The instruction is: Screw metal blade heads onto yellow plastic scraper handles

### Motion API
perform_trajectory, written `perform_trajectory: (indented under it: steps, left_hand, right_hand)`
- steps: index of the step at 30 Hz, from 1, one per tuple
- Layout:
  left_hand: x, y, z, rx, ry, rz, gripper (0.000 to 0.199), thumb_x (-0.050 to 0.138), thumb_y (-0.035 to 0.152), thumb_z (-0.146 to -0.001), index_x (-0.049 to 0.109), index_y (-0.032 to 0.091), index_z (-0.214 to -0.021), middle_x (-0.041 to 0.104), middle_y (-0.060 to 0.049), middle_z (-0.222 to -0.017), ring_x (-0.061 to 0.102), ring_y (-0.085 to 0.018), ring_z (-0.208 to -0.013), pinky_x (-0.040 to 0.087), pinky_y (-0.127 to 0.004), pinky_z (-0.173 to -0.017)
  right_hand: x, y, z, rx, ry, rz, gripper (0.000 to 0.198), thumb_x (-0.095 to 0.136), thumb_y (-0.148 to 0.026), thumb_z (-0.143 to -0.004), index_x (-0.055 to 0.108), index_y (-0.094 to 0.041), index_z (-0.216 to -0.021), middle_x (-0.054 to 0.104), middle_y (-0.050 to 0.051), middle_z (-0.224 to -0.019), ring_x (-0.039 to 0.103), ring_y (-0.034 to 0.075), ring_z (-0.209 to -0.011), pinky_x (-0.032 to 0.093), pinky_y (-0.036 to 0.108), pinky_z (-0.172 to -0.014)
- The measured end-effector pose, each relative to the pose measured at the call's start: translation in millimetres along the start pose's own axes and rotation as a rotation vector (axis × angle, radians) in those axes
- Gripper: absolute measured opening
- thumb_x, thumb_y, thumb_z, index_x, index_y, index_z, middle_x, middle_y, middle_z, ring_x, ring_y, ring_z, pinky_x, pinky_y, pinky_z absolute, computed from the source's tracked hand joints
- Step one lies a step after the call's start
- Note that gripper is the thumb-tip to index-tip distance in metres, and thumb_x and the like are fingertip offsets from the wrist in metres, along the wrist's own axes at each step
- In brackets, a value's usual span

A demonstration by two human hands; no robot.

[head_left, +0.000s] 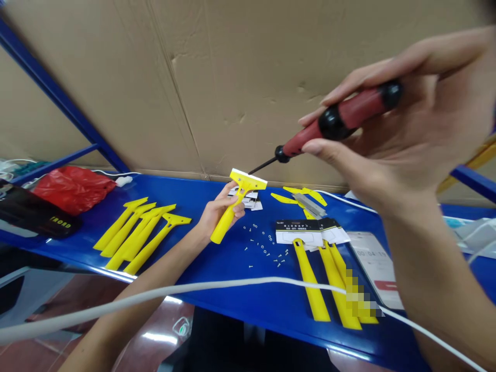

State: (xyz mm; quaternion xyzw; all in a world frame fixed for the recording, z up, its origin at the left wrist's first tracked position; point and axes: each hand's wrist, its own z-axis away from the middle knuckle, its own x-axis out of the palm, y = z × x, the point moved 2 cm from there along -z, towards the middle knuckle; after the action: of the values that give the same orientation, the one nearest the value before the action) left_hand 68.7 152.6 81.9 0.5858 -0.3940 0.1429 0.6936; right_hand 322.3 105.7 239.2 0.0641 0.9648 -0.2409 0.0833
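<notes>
My left hand (pixel 219 214) is closed around the neck of a yellow scraper (pixel 228 219), its wide head turned up. In my right hand (pixel 406 129) is a red and black screwdriver (pixel 306 139), gripped by the handle between thumb and fingers. The thin shaft slants down to the back of the scraper's head; its tip is hidden there. Small screws and nuts (pixel 267 248) lie scattered on the blue table (pixel 217 281) below. To the right, several yellow scrapers (pixel 312 284) have white and black cards (pixel 300 233) at their heads.
Several yellow handles (pixel 134 237) lie in a row at left, near a red plastic bag (pixel 73 188) and a black bag (pixel 34 212). Yellow head pieces (pixel 315 196) and grey blades (pixel 312 205) sit at the back. A phone (pixel 374 263) rests at right. A white cable (pixel 217 284) crosses the foreground.
</notes>
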Motion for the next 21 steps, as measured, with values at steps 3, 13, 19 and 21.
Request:
perform_trajectory:
  steps: [3,13,19,21]
  left_hand:
    - [1.9,-0.4,0.4,-0.004,-0.002,0.011,0.051,0.080,0.004,-0.079,0.066,0.022,-0.125,0.075,-0.010,-0.116,0.058,-0.006,-0.058,0.049,-0.020,-0.058]
    - [1.6,-2.1,1.0,-0.030,-0.024,0.009,0.057,0.082,0.006,-0.081,0.065,0.022,-0.134,0.076,-0.016,-0.126,0.061,-0.008,-0.061,0.051,-0.022,-0.060]
    - [2.0,-2.8,1.4,-0.036,0.011,0.035,0.060,0.081,0.005,-0.082,0.063,0.022,-0.138,0.075,-0.014,-0.123,0.059,-0.007,-0.060,0.050,-0.021,-0.059]
    - [3.0,-3.0,1.8,-0.046,0.025,0.049,0.064,0.081,0.004,-0.083,0.062,0.022,-0.141,0.074,-0.015,-0.125,0.059,-0.006,-0.061,0.050,-0.021,-0.059]
  right_hand:
    - [16.3,8.6,2.8,-0.145,0.022,-0.049,0.059,0.101,-0.046,-0.084,0.057,-0.030,-0.120,0.068,0.004,-0.122,0.078,0.025,-0.105,0.076,0.045,-0.085]
    - [30.5,29.5,14.8,-0.096,-0.042,0.065,0.049,0.093,-0.042,-0.092,0.059,-0.037,-0.128,0.070,0.006,-0.129,0.078,0.033,-0.116,0.074,0.058,-0.094]
    - [31.2,26.4,14.4,-0.117,-0.059,0.035,0.047,0.093,-0.030,-0.092,0.062,-0.037,-0.127,0.071,0.005,-0.128,0.079,0.031,-0.113,0.074,0.052,-0.090]
    - [32.0,29.0,14.3,-0.174,-0.086,0.041,0.049,0.094,-0.027,-0.091,0.064,-0.037,-0.129,0.071,0.005,-0.128,0.079,0.031,-0.112,0.074,0.053,-0.090]
